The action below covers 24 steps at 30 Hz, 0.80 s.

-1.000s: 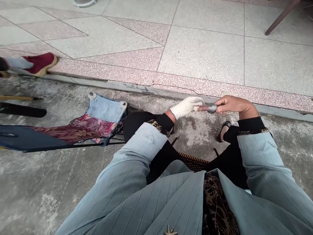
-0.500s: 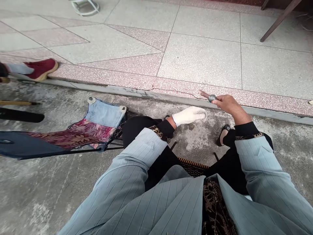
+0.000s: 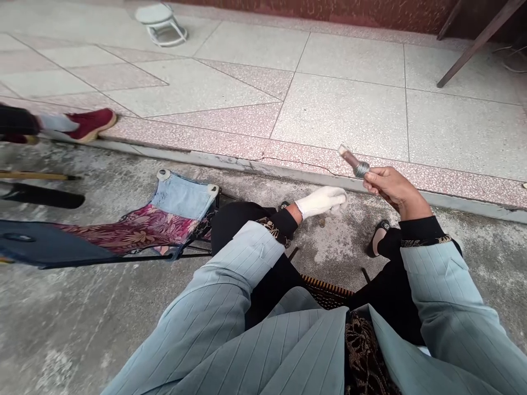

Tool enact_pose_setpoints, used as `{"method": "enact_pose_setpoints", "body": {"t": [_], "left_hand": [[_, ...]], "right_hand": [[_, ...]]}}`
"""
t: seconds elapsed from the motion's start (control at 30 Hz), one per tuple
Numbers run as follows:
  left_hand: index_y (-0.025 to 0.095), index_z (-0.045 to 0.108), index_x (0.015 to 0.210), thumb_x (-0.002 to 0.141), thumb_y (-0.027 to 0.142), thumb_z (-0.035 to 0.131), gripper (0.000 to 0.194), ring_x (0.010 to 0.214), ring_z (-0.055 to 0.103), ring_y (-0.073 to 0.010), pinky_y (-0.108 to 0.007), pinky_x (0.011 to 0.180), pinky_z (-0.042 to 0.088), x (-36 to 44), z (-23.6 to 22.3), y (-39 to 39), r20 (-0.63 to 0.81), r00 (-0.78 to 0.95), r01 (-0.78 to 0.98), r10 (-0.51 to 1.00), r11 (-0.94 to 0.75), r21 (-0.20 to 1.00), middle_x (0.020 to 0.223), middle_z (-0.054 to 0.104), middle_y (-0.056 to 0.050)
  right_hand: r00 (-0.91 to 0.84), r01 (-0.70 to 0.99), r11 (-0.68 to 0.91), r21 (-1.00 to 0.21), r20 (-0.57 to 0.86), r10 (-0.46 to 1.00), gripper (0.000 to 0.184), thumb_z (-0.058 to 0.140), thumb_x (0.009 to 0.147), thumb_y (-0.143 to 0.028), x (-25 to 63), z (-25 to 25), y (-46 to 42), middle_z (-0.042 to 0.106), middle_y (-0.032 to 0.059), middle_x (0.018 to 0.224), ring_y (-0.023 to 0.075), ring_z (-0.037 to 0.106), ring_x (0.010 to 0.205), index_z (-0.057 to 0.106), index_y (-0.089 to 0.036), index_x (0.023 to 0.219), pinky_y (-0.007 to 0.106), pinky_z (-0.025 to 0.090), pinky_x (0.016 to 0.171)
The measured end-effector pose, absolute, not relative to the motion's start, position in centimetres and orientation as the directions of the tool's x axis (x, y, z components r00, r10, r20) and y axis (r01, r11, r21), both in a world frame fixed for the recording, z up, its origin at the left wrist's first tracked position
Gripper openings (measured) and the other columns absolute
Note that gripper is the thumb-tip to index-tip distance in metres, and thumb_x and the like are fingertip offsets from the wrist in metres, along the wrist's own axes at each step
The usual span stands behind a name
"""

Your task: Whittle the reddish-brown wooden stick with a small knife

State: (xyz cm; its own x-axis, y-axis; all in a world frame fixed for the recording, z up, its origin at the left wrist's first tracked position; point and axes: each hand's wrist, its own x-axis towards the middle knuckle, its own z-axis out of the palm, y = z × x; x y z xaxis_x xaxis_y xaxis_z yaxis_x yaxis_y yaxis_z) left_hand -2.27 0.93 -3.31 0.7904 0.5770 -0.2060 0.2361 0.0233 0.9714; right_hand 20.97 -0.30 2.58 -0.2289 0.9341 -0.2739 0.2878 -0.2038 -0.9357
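My right hand [image 3: 389, 184] is bare and pinches a short brown rod [image 3: 350, 158] with a pale tip. A bundle of grey metal wire [image 3: 361, 169] is wound round the rod next to my fingertips. The rod points up and to the left, above the kerb edge. My left hand [image 3: 321, 201] wears a white knitted glove and hovers over the concrete by my knee. Its gloved fingers are pressed together and curled; whatever they hold, if anything, is hidden or too small to name.
A folding chair [image 3: 123, 230] with patched denim and flowered cloth stands at my left. Beyond the raised tiled step [image 3: 230, 157] is a white stool [image 3: 158, 19]. Another person's red shoe [image 3: 93, 123] rests on the step. A wooden leg [image 3: 473, 49] stands at the upper right.
The rod with its wire is tilted more steeply, and my right hand has turned at the wrist. My left hand stays almost in place. The view has tipped up slightly.
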Motion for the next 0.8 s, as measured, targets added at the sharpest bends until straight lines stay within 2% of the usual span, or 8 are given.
{"method": "enact_pose_setpoints", "body": {"t": [0.07,0.13,0.23,0.33,0.4,0.5,0.63,0.8], "left_hand": [[0.014,0.062,0.084,0.092,0.048,0.052,0.036,0.053,0.046,-0.0085,-0.020,0.053,0.037,-2.3,-3.2,0.7,-0.216,0.846,0.251,0.487,-0.007,0.968,0.060,0.052,0.002],[0.014,0.063,0.083,0.091,0.049,0.052,0.038,0.054,0.045,-0.0084,-0.021,0.054,0.037,-2.5,-3.0,0.7,-0.194,0.866,0.240,0.461,-0.041,0.970,0.060,0.052,0.002],[0.014,0.064,0.084,0.089,0.049,0.055,0.037,0.054,0.044,-0.0086,-0.022,0.054,0.035,-3.0,-2.5,1.3,-0.186,0.825,0.254,0.534,-0.055,0.966,0.062,0.053,0.002],[0.014,0.064,0.085,0.085,0.049,0.060,0.036,0.056,0.044,-0.0093,-0.022,0.054,0.034,-3.3,-2.3,1.9,-0.194,0.785,0.282,0.588,-0.060,0.958,0.064,0.053,0.002],[0.014,0.063,0.083,0.084,0.050,0.061,0.036,0.059,0.045,-0.0096,-0.022,0.055,0.035,-3.2,-2.5,2.1,-0.176,0.771,0.263,0.612,-0.055,0.963,0.067,0.054,0.001],[0.013,0.062,0.086,0.088,0.051,0.055,0.038,0.060,0.046,-0.0098,-0.022,0.057,0.038,-2.7,-3.1,1.8,-0.172,0.732,0.224,0.660,0.006,0.975,0.069,0.054,0.000],[0.015,0.062,0.089,0.093,0.049,0.048,0.037,0.056,0.046,-0.0096,-0.021,0.055,0.037,-2.2,-3.7,1.0,-0.215,0.792,0.280,0.572,-0.027,0.960,0.065,0.053,0.001],[0.016,0.066,0.088,0.093,0.042,0.048,0.033,0.053,0.044,-0.0101,-0.022,0.052,0.033,-2.2,-2.9,0.5,-0.217,0.874,0.315,0.434,-0.167,0.934,0.062,0.051,0.002]], "right_hand": [[-0.070,0.440,-0.209,-0.873,-0.265,0.962,0.035,0.064,0.079,-0.051,21.2,1.7,0.2,0.052,-0.0011,0.060,0.0098,0.042,0.051,0.062,-0.017,0.074,0.026,0.030,0.053],[0.004,0.685,-0.209,-0.698,-0.283,0.959,0.033,0.063,0.081,-0.050,21.4,0.9,0.6,0.056,0.0014,0.062,0.0130,0.047,0.055,0.069,-0.017,0.080,0.028,0.031,0.055],[-0.089,0.860,-0.151,-0.488,-0.434,0.896,0.032,0.067,0.079,-0.050,21.6,0.4,0.6,0.062,0.0041,0.068,0.0162,0.052,0.061,0.074,-0.019,0.083,0.029,0.033,0.057],[-0.477,0.788,-0.066,-0.612,-0.675,0.563,0.032,0.070,0.078,-0.052,21.6,1.1,-0.1,0.058,0.0016,0.063,0.0138,0.048,0.058,0.073,-0.019,0.078,0.028,0.034,0.056],[-0.665,0.644,-0.095,-0.759,-0.616,0.422,0.034,0.070,0.080,-0.052,21.6,1.8,-0.6,0.055,-0.0007,0.063,0.0112,0.045,0.056,0.072,-0.018,0.082,0.026,0.033,0.055],[-0.612,0.449,-0.154,-0.880,-0.428,0.665,0.037,0.070,0.080,-0.054,21.4,2.7,-0.9,0.053,-0.0025,0.063,0.0092,0.043,0.054,0.069,-0.016,0.084,0.025,0.033,0.054],[-0.231,0.309,-0.222,-0.925,-0.299,0.926,0.041,0.070,0.075,-0.057,21.0,2.3,-0.4,0.051,-0.0022,0.060,0.0090,0.042,0.052,0.063,-0.016,0.076,0.025,0.031,0.052],[-0.011,0.662,-0.215,-0.718,-0.296,0.955,0.042,0.065,0.077,-0.056,21.3,0.3,0.5,0.053,0.0005,0.057,0.0130,0.044,0.052,0.071,-0.015,0.084,0.028,0.031,0.052]]}}
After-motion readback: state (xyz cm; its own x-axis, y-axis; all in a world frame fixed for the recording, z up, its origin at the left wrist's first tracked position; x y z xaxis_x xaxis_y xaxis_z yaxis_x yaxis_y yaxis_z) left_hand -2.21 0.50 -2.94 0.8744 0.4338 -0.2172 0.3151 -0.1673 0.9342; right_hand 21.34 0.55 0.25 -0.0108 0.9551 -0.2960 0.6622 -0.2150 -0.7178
